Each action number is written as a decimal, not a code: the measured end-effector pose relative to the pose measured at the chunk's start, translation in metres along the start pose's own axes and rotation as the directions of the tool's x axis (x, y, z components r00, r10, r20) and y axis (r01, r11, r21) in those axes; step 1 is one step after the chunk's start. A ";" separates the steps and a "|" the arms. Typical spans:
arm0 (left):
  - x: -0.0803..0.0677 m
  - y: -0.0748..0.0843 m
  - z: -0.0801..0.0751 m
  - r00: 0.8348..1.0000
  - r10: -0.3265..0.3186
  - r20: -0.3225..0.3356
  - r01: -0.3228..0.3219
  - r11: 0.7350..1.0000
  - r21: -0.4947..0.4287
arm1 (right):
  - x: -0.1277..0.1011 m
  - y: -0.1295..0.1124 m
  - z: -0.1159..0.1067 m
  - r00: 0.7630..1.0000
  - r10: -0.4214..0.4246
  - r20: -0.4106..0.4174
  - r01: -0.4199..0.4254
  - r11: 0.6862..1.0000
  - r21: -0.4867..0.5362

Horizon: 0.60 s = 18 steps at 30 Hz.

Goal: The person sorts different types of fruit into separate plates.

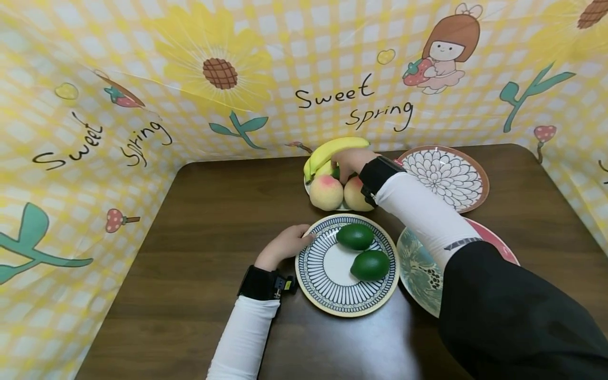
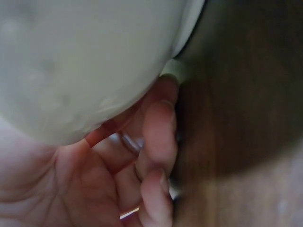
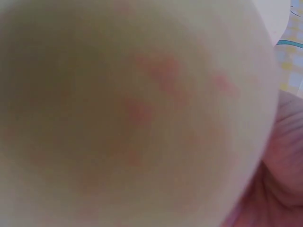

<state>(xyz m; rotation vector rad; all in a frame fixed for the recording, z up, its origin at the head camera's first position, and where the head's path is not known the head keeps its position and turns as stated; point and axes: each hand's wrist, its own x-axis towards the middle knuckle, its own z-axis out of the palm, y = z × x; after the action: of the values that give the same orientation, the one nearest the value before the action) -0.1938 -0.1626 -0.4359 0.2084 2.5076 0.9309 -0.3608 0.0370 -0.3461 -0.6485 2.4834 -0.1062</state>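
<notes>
My left hand [image 1: 304, 238] holds the left rim of a blue-striped plate [image 1: 328, 274]; in the left wrist view its fingers [image 2: 158, 127] curl under the plate's pale underside [image 2: 75, 61]. Two dark green fruits [image 1: 355, 236] [image 1: 370, 265] lie on that plate. My right hand [image 1: 341, 167] reaches into a fruit pile behind it, fingers curled down over a green fruit [image 1: 336, 172] between a banana [image 1: 334, 149] and two peaches [image 1: 326, 192] [image 1: 355, 194]. A blurred peach [image 3: 132, 113] fills the right wrist view.
A brown-rimmed floral plate [image 1: 451, 177] stands at the back right. A teal plate [image 1: 418, 272] and a pink-rimmed plate [image 1: 496, 244] lie partly under my right sleeve. The brown table [image 1: 214, 211] is walled by a yellow patterned sheet [image 1: 95, 132].
</notes>
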 end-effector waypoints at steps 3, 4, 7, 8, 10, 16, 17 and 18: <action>0.000 0.000 0.000 1.000 0.000 -0.002 0.000 1.000 0.006 | 0.003 0.000 -0.001 1.000 -0.021 0.007 0.021 1.000 -0.022; 0.000 0.000 0.000 1.000 -0.002 -0.001 0.002 1.000 0.007 | 0.004 0.002 0.000 1.000 -0.027 0.012 0.027 0.999 -0.018; 0.001 0.002 0.001 1.000 -0.004 0.001 0.004 1.000 0.014 | 0.003 0.006 0.001 0.998 -0.056 0.020 0.056 0.998 0.002; 0.001 0.003 0.001 1.000 -0.002 0.003 0.002 1.000 0.015 | 0.004 0.007 0.001 0.998 -0.065 0.018 0.065 0.998 0.007; 0.001 0.003 0.001 1.000 -0.001 0.005 0.001 1.000 0.013 | 0.002 0.010 0.000 0.998 -0.068 0.012 0.068 0.997 0.035; 0.000 0.004 0.001 1.000 -0.015 -0.009 0.015 1.000 0.009 | -0.002 0.014 -0.002 0.993 -0.082 -0.087 0.090 0.991 0.097; 0.000 0.004 0.001 1.000 -0.021 -0.013 0.021 1.000 0.010 | -0.002 0.015 -0.003 0.990 -0.093 -0.106 0.105 0.989 0.108; 0.000 0.004 0.002 1.000 -0.027 -0.016 0.027 1.000 0.010 | -0.002 0.016 -0.003 0.987 -0.104 -0.125 0.119 0.986 0.119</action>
<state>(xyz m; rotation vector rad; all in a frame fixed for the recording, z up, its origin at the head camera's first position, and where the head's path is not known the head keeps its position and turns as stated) -0.1932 -0.1587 -0.4345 0.1703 2.5242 0.9129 -0.3676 0.0514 -0.3464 -0.7469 2.5269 -0.3514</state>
